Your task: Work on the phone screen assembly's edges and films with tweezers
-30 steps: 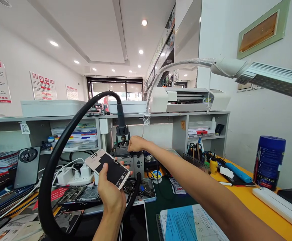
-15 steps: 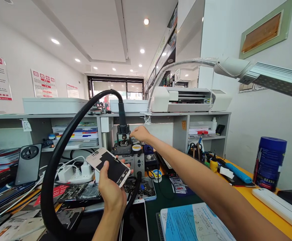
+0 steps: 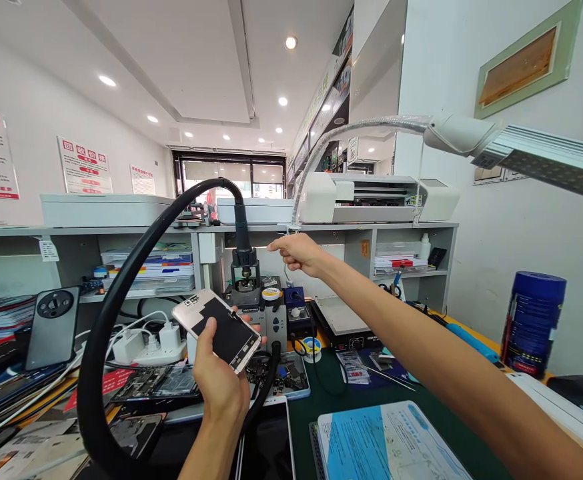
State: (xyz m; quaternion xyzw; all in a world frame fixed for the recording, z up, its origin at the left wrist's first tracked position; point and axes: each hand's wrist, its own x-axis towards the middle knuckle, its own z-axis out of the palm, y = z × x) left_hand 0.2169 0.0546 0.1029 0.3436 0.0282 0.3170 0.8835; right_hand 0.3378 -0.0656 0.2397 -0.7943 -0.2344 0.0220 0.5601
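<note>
My left hand (image 3: 221,387) is closed around a phone back panel (image 3: 219,330), white with a large black area, held tilted at the lower middle. My right hand (image 3: 299,255) is stretched forward, its index finger pointing left and the other fingers curled; nothing shows in it. It hovers just right of the hot-air handle (image 3: 242,233), which sits upright in its holder and is joined to a thick black hose (image 3: 116,293). Below the handle is the grey station (image 3: 275,321), with a small round yellow-lidded tin (image 3: 271,294) on top.
Circuit boards (image 3: 159,383) and a white power strip (image 3: 159,355) lie left. On the right are a flat heating plate (image 3: 344,315), tweezers (image 3: 389,378), a blue-and-white booklet (image 3: 386,440) and a blue canister (image 3: 534,323). The lamp's bendable neck (image 3: 316,150) arches overhead.
My right hand has moved up and right, away from the hot-air handle, and its index finger now extends. My left hand still holds the panel in nearly the same place.
</note>
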